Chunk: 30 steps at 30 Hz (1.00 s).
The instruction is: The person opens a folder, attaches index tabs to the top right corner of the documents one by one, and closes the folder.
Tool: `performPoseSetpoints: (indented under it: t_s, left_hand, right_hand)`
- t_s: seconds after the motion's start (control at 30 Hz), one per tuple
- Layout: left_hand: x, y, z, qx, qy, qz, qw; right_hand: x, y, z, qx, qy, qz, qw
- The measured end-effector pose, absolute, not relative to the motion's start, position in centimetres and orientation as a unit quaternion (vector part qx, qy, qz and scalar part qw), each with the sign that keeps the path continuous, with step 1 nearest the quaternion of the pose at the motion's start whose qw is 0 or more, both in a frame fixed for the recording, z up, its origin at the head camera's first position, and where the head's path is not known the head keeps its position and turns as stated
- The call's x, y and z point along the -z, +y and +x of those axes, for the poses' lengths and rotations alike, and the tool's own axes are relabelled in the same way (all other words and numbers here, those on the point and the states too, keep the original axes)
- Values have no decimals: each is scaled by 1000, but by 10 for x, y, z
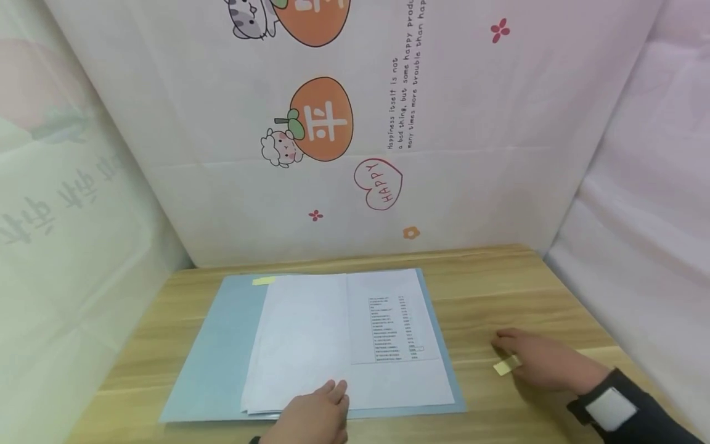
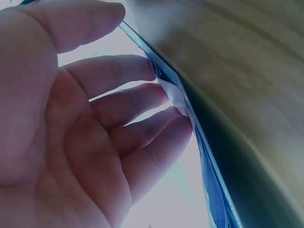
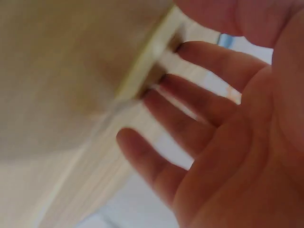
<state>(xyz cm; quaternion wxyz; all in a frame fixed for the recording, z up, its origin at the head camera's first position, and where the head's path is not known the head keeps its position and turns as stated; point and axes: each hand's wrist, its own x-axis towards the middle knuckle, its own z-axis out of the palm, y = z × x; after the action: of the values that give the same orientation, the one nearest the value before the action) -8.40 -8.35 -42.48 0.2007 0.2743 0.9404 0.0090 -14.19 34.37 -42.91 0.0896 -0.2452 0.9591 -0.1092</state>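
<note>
A light blue folder (image 1: 213, 364) lies open on the table with white sheets (image 1: 302, 339) in it. My left hand (image 1: 313, 416) rests at the near edge of the sheets, its fingers extended; in the left wrist view its fingertips touch the edge of the paper (image 2: 178, 97). To the right of the folder, my right hand (image 1: 546, 361) is low over the table beside a small yellow sticky note pad (image 1: 506, 365). The right wrist view shows loosely bent fingers (image 3: 180, 123) close to the pad's edge; the thumb tip is cut off by the frame.
Another yellow sticky tab (image 1: 263, 280) sits at the far edge of the sheets. The wooden table (image 1: 482, 277) ends at a printed white cloth (image 1: 471, 154) behind, with more cloth hanging at both sides. A printed list (image 1: 394, 330) shows on the right-hand sheet.
</note>
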Motion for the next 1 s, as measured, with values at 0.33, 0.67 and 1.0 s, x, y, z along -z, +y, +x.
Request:
performPoseSetpoints:
  t_s: [0.33, 0.67, 1.0]
  left_hand:
    - [420, -91, -88, -21, 937, 286, 197]
    - [421, -92, -89, -24, 936, 299, 185]
    - [421, -93, -89, -24, 934, 305, 184]
  right_hand:
    - [446, 360, -144, 85, 947, -308, -28]
    - [448, 358, -145, 106, 964, -243, 0]
    - [441, 356, -146, 187, 956, -217, 59]
